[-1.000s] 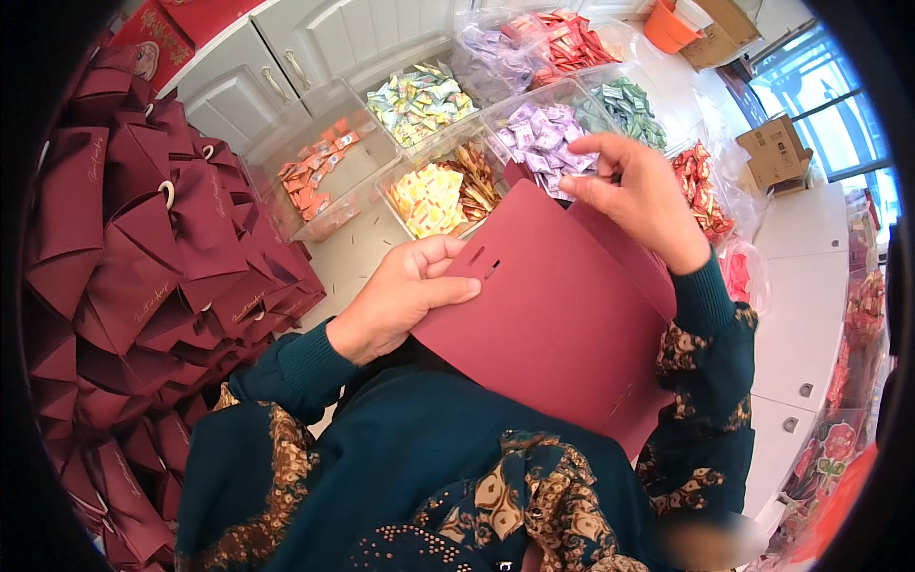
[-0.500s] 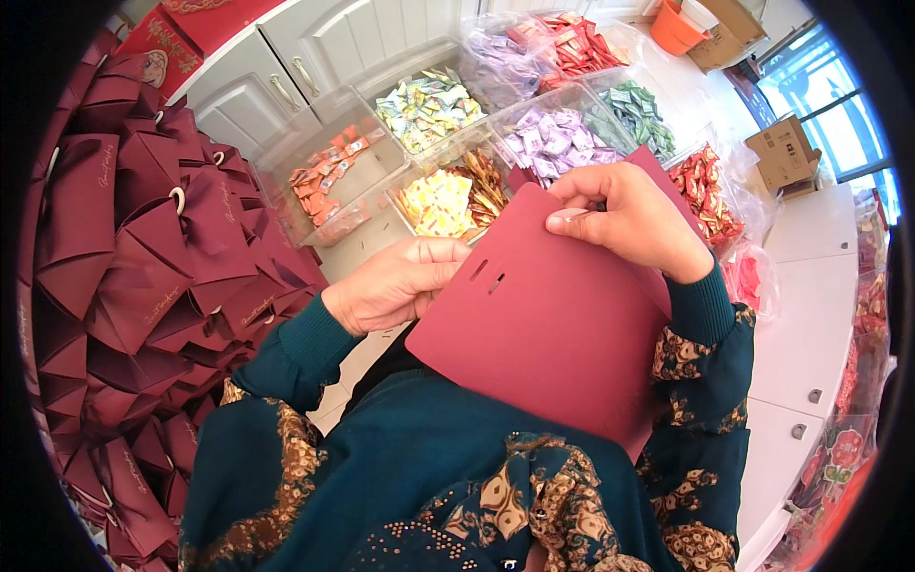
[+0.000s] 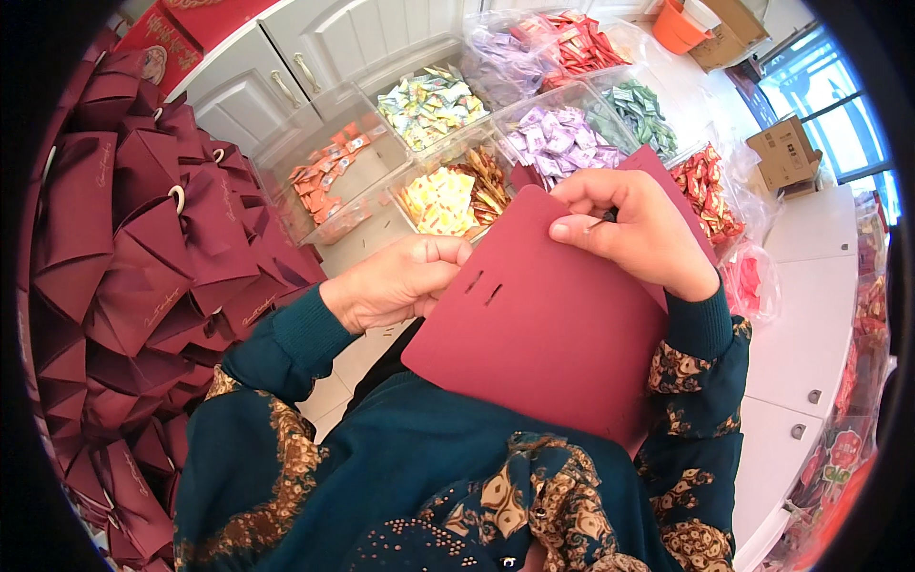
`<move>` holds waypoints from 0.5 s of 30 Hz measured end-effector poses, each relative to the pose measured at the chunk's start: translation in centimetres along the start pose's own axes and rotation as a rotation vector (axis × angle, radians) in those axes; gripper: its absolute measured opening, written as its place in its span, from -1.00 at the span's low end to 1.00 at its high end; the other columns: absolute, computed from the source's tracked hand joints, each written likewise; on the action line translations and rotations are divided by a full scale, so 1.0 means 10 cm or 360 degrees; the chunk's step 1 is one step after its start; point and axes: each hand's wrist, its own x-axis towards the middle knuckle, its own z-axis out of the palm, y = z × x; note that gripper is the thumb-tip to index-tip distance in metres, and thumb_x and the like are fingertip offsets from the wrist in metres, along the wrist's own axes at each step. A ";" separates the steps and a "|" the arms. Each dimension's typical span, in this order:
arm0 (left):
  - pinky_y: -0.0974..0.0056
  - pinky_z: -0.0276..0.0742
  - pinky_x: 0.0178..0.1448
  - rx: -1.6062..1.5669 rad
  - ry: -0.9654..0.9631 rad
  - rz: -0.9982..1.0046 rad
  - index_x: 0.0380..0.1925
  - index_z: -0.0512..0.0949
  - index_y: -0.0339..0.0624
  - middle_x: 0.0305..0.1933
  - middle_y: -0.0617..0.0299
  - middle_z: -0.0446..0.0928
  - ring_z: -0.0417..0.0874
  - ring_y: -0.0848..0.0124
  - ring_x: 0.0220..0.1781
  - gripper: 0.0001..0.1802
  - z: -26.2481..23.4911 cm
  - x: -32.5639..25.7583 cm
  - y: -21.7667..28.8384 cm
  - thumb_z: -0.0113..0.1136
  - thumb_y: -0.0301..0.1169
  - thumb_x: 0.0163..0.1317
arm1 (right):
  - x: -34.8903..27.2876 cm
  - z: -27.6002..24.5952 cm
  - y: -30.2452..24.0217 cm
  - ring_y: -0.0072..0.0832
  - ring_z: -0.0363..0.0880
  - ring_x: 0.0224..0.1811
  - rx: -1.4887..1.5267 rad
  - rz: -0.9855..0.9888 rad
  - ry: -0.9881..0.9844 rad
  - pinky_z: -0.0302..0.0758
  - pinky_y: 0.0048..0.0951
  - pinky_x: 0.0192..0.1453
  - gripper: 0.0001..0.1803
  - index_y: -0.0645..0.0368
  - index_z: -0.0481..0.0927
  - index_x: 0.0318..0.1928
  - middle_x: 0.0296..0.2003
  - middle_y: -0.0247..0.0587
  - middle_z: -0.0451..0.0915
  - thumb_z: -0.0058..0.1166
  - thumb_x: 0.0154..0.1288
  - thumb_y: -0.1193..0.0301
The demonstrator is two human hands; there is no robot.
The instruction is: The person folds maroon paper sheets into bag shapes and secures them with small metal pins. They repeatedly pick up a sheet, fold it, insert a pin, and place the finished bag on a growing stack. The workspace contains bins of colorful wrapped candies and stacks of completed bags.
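Observation:
A maroon cardboard box blank [image 3: 543, 329] is held up in front of my body, its flat side facing me. Two narrow slots [image 3: 494, 294] are cut near its left edge. My left hand [image 3: 396, 284] is closed at that edge, fingers curled, with the fingertips partly hidden by the card. At the top edge, my right hand [image 3: 634, 224] pinches the card with the thumb on the near side. A small dark piece, too small to name, shows between the right fingers. Another maroon flap [image 3: 667, 186] rises behind the right hand.
Folded maroon boxes [image 3: 138, 276] with white loops are piled at the left. Ahead stand clear bins of wrapped sweets: orange [image 3: 329, 176], yellow [image 3: 438, 200], purple [image 3: 562, 143] and green [image 3: 640, 114]. White cabinets [image 3: 801, 296] line the right, with a cardboard carton [image 3: 783, 157] beyond.
The blank has tilted and shifted slightly in my hands. The dark piece between my right fingers shows more plainly. Both hands keep hold at nearly the same places.

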 end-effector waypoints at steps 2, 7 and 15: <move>0.52 0.59 -0.29 -0.0013 0.0076 0.0043 -0.18 0.50 -0.21 -0.25 0.31 0.60 0.63 0.63 -0.33 -0.93 0.03 -0.05 -0.04 0.06 -0.52 0.39 | -0.02 0.00 -0.03 -0.75 0.45 -0.44 -0.0021 0.0031 0.0004 0.41 -0.63 -0.34 -0.84 0.28 0.64 -0.18 -0.49 -0.47 0.56 0.23 0.26 0.46; 0.55 0.54 -0.28 -0.0096 0.0100 0.0269 -0.09 0.50 -0.23 -0.23 0.29 0.60 0.63 0.63 -0.29 -0.86 0.01 -0.12 -0.14 0.05 -0.56 0.38 | -0.02 -0.01 -0.02 -0.76 0.44 -0.44 -0.0092 0.0030 0.0016 0.41 -0.63 -0.34 -0.84 0.28 0.62 -0.18 -0.50 -0.48 0.55 0.22 0.27 0.46; 0.45 0.57 -0.06 0.0211 -0.0005 0.0342 0.12 0.53 -0.35 -0.03 0.21 0.64 0.66 0.52 -0.14 -0.67 0.03 -0.27 -0.11 0.06 -0.58 0.37 | -0.02 0.01 0.00 -0.76 0.45 -0.42 -0.0051 0.0031 -0.0004 0.41 -0.63 -0.33 -0.84 0.28 0.62 -0.17 -0.49 -0.47 0.55 0.21 0.28 0.46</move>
